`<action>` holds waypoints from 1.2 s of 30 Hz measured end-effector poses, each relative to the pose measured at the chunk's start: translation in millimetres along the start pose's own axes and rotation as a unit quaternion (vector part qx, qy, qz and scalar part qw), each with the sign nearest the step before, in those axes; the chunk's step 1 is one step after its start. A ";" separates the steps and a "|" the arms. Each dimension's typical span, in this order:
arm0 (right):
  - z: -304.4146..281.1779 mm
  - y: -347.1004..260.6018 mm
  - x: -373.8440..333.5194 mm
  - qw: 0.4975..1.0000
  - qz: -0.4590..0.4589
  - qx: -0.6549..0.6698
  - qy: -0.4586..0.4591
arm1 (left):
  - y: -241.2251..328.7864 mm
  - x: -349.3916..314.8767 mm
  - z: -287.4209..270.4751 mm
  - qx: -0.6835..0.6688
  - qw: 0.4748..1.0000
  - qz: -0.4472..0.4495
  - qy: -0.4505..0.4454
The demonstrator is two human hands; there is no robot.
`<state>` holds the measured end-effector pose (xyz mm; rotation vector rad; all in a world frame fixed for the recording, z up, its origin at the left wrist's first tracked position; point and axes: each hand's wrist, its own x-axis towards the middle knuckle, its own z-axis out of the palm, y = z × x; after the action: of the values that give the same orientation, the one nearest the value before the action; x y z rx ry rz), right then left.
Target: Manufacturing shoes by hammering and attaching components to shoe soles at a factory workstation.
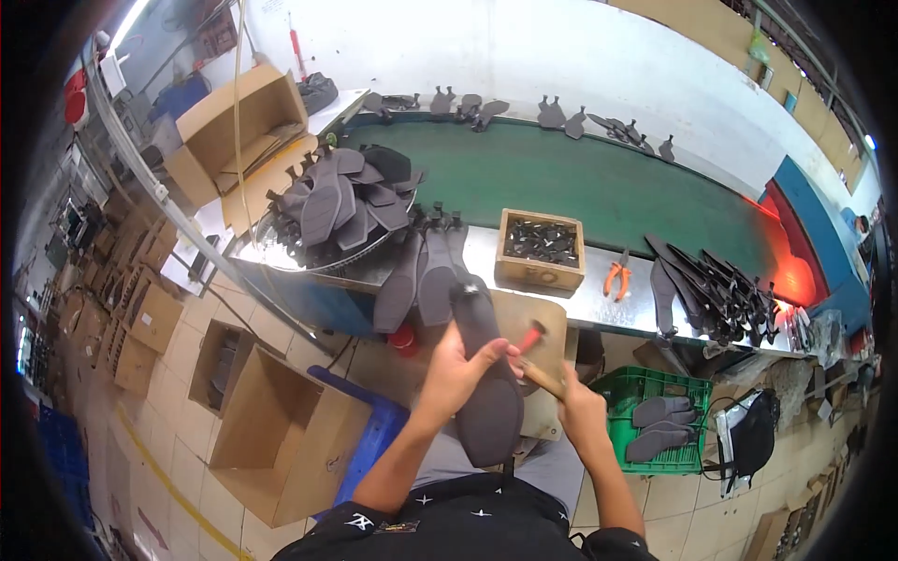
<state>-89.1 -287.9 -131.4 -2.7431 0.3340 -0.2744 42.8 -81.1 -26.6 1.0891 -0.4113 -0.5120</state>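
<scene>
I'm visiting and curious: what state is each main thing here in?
Left hand: closed around the dark sole
Right hand: closed on the hammer-like tool
Wooden box: open, filled with small black pieces
Orange-handled pliers: lying on metal surface
Green crate: open, soles inside
Large cardboard box: open
Machine opening: glowing red

Metal bench top (480, 251), 12 = straight ahead: tray (282, 248) of grey soles (327, 201) at 11, wooden parts box (538, 273) at 12, orange-handled pliers (613, 280) at 1, dark sole pile (716, 294) at 2. Tiled floor (192, 477): open carton (323, 449) at 9, green crate (622, 385) near 3.
</scene>
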 end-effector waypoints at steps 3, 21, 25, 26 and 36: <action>-9.0 27.7 -58.6 0.992 0.077 0.005 0.098 | -54.5 23.7 -16.7 0.298 0.948 0.075 0.080; -7.7 53.9 -208.7 0.704 0.456 0.453 0.302 | -81.0 307.2 -26.7 0.795 0.553 0.221 -0.119; -3.1 64.4 -165.0 0.730 0.393 0.488 0.273 | -71.6 308.9 -43.0 0.775 0.552 0.260 -0.169; 2.9 69.4 -154.3 0.769 0.348 0.471 0.256 | -67.6 304.0 -51.4 0.729 0.595 0.293 -0.169; -97.9 -29.1 -10.4 0.777 0.066 0.612 0.130 | 24.5 44.3 62.5 0.143 0.986 0.073 -0.045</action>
<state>-116.0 -291.0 -32.4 -1.3754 0.2640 -0.5775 48.9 -143.2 24.1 1.3044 -0.6541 -0.3806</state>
